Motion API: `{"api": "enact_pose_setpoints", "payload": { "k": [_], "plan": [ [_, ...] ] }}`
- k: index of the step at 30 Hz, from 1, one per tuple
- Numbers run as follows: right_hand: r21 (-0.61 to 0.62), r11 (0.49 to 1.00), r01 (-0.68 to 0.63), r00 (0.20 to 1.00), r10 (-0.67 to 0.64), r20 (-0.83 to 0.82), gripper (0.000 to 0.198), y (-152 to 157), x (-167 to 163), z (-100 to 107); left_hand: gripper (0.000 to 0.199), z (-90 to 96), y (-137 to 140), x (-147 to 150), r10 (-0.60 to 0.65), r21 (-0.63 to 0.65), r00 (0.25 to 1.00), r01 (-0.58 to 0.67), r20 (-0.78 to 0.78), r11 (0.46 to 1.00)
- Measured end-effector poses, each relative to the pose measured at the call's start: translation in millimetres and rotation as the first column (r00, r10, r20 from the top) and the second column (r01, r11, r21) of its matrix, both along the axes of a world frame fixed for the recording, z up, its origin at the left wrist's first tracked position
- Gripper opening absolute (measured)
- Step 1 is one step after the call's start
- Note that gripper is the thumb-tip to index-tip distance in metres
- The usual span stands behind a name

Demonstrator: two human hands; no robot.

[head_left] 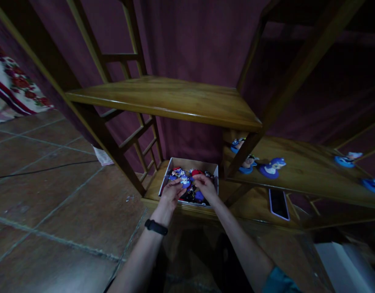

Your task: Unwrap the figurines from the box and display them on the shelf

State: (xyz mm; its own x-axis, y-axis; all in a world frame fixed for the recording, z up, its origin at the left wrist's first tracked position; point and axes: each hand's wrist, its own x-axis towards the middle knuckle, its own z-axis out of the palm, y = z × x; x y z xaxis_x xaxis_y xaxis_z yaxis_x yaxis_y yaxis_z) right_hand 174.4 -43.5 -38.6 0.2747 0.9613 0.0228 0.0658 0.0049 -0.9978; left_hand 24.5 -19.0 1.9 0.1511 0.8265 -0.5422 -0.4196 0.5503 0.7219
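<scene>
A white cardboard box (pixel 218 183) full of small colourful figurines sits on the lowest wooden shelf. Above it, my left hand (pixel 172 193) is closed on a blue and purple figurine (pixel 185 181), holding it by its left side. My right hand (pixel 205 187) is over the right part of the box, its fingers bent towards that figurine and close to its right side. Whether those fingertips grip anything is too small to make out. Among the figurines in the box, a red one (pixel 197 172) shows behind my right hand.
An upper wooden shelf (pixel 163 97) overhangs the box. On the right shelf (pixel 303 162) stand several figurines, one of them purple (pixel 272 167). A phone (pixel 279 204) lies on the low board below. Tiled floor (pixel 62 219) spreads left, with a black cable (pixel 53 167).
</scene>
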Motion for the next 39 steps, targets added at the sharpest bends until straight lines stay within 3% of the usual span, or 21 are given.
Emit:
{"api": "enact_pose_setpoints", "payload": {
  "k": [8,17,27,39],
  "plan": [
    [0.060,0.995,-0.082,0.994,0.086,-0.063,0.022,0.0,-8.6,5.0,0.026,-4.4,-7.6,10.7,0.005,0.200,0.998,0.006,-0.055,0.980],
    [0.047,0.994,-0.097,0.991,0.092,0.102,0.034,-6.7,-8.4,10.8,0.039,-0.1,-8.3,18.0,0.058,0.343,0.996,-0.030,-0.072,0.939],
    [0.157,0.985,-0.072,0.959,0.025,0.284,0.031,-11.4,-12.1,19.6,0.036,-3.6,-8.0,14.1,-0.008,0.340,0.999,0.020,-0.037,0.940],
    [0.260,0.965,-0.016,0.939,-0.075,0.335,0.022,-15.8,-23.8,21.4,0.023,-7.0,-8.5,12.4,0.053,0.417,0.997,-0.025,-0.055,0.909]
  ]
}}
